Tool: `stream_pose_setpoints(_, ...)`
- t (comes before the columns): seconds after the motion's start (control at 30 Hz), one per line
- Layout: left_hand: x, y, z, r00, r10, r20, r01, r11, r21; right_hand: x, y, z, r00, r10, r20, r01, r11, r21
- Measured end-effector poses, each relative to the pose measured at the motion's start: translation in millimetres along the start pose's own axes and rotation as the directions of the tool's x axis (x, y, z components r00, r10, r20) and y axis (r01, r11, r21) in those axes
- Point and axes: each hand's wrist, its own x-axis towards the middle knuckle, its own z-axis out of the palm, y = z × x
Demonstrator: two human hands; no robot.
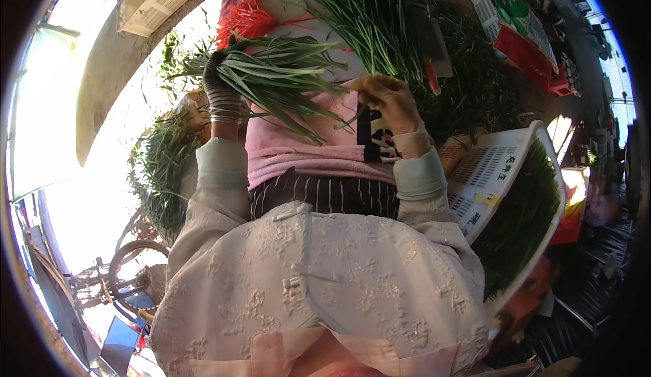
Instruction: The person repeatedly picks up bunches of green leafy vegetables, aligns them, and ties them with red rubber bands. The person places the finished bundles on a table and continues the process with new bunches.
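In a dark, striped glove, my left hand [222, 74] grips a bunch of long green leafy stalks [285, 67], like garlic chives, whose leaves spread over my lap. My right hand [386, 97], in a tan glove, has its fingers bent at the leaf tips; whether it pinches a leaf I cannot tell. Beyond it, a larger pile of the same greens [376, 26] lies on the pale work surface, beside a knife-like tool with a red-orange handle [432, 76]. Red plastic ties [246, 21] lie behind my left hand. A pink towel [305, 122] covers my lap.
A white plastic crate [488, 173] filled with greens stands at my right. Loose greens [457, 72] cover the ground beyond it, and another heap [168, 173] lies to my left. A cream crate [157, 3] is at upper left, and a wheel [137, 270] at lower left.
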Motion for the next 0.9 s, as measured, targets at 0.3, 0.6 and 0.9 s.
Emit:
stream_pose_setpoints(0.3, -2, -3, 41, 0.996, -0.057, -0.068, 0.056, 0.998, -0.010, -60, -54, -76, 0.600, -0.729, -0.330, 0.007, 0.417, -0.909)
stream_pose_setpoints(0.6, 9, -22, 47, 0.970, -0.208, 0.127, 0.231, 0.952, -0.200, -9, -43, 39, 0.832, -0.524, -0.183, 0.418, 0.808, -0.415)
stream_pose_setpoints(0.9, 6, -37, 58, 0.971, -0.193, 0.140, 0.216, 0.962, -0.168, -31, -1, -36, 0.884, -0.422, -0.201, 0.221, 0.756, -0.617)
